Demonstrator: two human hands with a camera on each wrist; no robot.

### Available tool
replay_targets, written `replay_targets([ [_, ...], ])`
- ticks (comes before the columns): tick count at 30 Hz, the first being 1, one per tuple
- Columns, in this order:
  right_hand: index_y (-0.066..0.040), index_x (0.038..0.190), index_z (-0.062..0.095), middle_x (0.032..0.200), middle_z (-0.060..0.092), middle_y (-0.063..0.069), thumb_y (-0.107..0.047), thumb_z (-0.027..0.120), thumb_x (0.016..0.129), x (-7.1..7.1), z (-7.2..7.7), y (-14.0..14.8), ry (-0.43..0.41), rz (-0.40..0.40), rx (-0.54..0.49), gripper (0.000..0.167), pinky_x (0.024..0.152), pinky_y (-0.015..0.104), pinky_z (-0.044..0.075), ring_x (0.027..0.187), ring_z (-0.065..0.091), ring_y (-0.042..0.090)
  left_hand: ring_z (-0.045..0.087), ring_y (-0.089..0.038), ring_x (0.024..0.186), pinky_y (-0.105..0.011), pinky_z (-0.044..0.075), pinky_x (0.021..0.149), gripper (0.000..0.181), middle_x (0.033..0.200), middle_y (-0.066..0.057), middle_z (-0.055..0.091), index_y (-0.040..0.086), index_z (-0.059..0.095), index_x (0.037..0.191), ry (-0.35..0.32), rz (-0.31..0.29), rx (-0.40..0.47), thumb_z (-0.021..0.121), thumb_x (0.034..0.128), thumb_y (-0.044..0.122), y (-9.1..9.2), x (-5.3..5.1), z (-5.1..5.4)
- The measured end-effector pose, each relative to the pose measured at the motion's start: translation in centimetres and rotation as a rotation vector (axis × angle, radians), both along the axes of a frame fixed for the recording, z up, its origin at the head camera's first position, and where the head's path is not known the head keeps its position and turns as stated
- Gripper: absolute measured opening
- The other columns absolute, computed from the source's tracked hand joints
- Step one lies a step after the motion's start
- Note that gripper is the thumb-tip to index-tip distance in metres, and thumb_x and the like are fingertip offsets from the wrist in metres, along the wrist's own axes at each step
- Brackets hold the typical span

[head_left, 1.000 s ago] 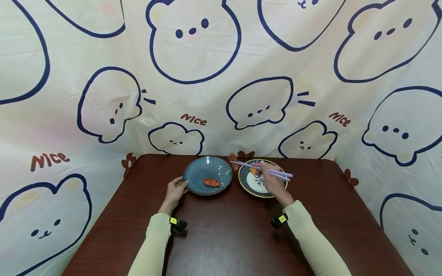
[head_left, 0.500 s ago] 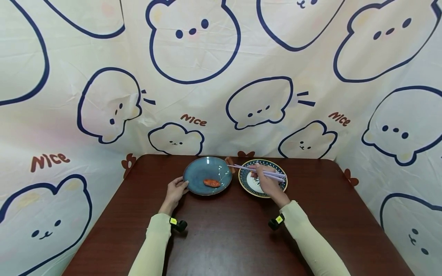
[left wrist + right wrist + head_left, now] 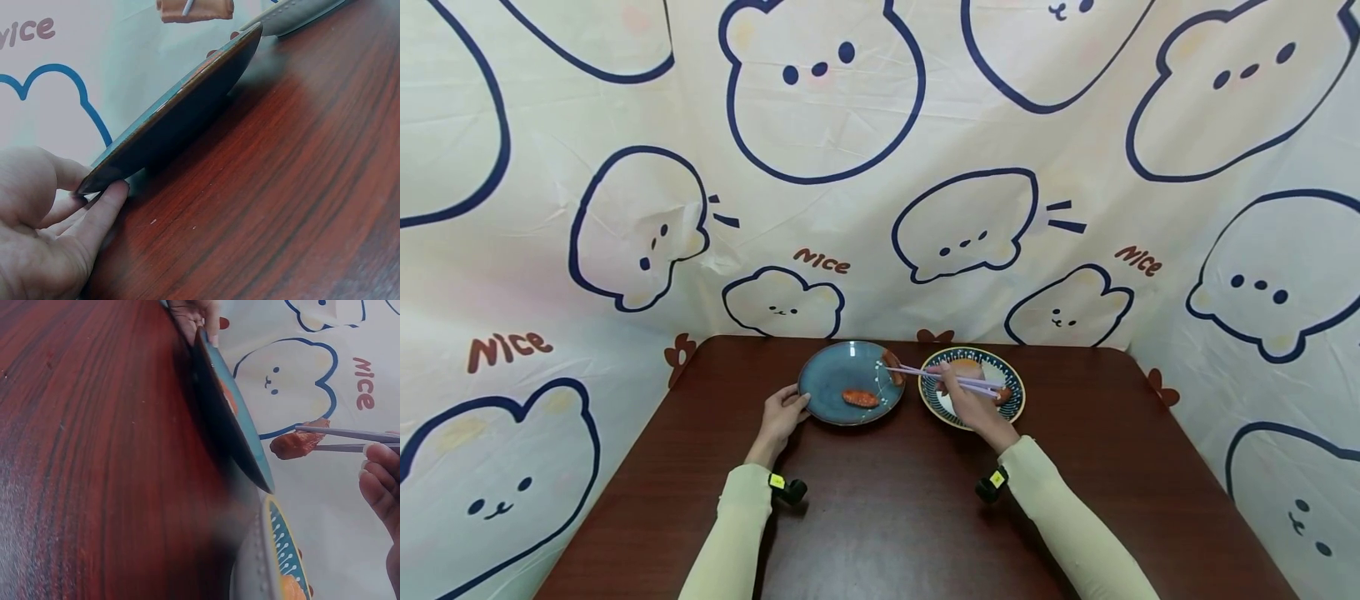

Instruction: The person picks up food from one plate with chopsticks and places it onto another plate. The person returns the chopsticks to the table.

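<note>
My left hand (image 3: pixel 782 417) pinches the near-left rim of a blue plate (image 3: pixel 827 375), thumb and fingers on either side of the edge in the left wrist view. An orange-red oblong piece of food (image 3: pixel 860 398) lies on this plate. My right hand (image 3: pixel 976 407) holds a pair of pale purple chopsticks (image 3: pixel 917 371) above the patterned plate (image 3: pixel 955 421). Between the chopstick tips is a glossy reddish-brown piece of food, like a chicken wing (image 3: pixel 297 442). It hangs over the blue plate's right edge, apart from the plate in the right wrist view.
The patterned plate, with a yellow rim, holds an orange piece of food (image 3: pixel 291 587) and a brown piece (image 3: pixel 1003 396), partly hidden by my right hand. Both plates stand near the back of the dark wooden table (image 3: pixel 880 517). A cartoon-printed cloth (image 3: pixel 865 208) hangs behind.
My right hand has moved left with the chopsticks, carrying the chicken-wing-like piece from behind the gap between the plates to over the blue plate's right edge. My left hand stays on the rim.
</note>
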State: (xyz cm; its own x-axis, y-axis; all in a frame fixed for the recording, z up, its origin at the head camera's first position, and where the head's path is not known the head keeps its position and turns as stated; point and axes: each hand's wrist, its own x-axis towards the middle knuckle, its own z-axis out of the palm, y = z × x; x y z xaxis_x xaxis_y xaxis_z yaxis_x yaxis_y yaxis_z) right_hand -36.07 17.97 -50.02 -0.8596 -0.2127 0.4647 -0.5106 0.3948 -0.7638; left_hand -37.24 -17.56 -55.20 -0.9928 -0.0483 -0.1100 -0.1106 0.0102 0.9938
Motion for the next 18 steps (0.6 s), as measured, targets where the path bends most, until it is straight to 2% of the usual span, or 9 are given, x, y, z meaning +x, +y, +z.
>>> replay_targets([
  [1,0.002,0.114,0.076,0.086,0.07,0.024,-0.022,0.042,0.112,0.0,-0.11,-0.03,0.002,0.01,0.008,0.042,0.065,0.031,0.058,0.077,0.064,0.034,0.055,-0.042,0.13,-0.04,0.057,0.103,0.048,0.144,-0.031,0.051,-0.005,0.041,0.151,-0.001,0.0,-0.001,0.053,0.107,0.009,0.0,0.02,0.01],
  [2,0.001,0.115,0.076,0.087,0.071,0.025,-0.026,0.041,0.113,0.01,-0.23,-0.02,0.002,0.021,0.014,0.044,0.066,0.032,0.058,0.079,0.064,0.037,0.055,-0.042,0.13,-0.039,0.057,0.103,0.048,0.144,-0.031,0.051,-0.005,0.041,0.151,-0.001,0.001,-0.002,0.053,0.107,0.009,0.0,0.03,0.0],
  [5,0.001,0.117,0.075,0.088,0.072,0.021,-0.028,0.04,0.113,0.0,-0.44,-0.18,0.03,0.023,0.059,0.045,0.068,0.023,0.055,0.08,0.066,0.036,0.055,-0.042,0.131,-0.04,0.057,0.103,0.048,0.144,-0.031,0.05,-0.004,0.041,0.151,-0.003,0.002,-0.001,0.053,0.1071,0.01,-0.03,0.04,-0.01],
  [11,-0.002,0.11,0.076,0.084,0.069,0.015,-0.025,0.042,0.112,-0.2,-0.75,-0.62,0.04,0.033,0.098,0.041,0.074,0.023,0.053,0.081,0.064,0.026,0.055,-0.041,0.13,-0.04,0.056,0.104,0.048,0.144,-0.03,0.05,-0.004,0.041,0.151,-0.001,0.001,0.003,0.053,0.1071,0.01,-0.04,0.11,0.02],
  [18,-0.007,0.116,0.076,0.084,0.067,0.016,-0.032,0.04,0.113,-0.27,-0.81,-0.99,0.036,0.079,0.122,0.044,0.073,0.023,0.051,0.08,0.061,0.023,0.055,-0.041,0.129,-0.039,0.057,0.103,0.048,0.143,-0.031,0.051,-0.004,0.041,0.151,-0.001,0.006,-0.001,0.053,0.107,0.01,0.0,0.13,0.05],
])
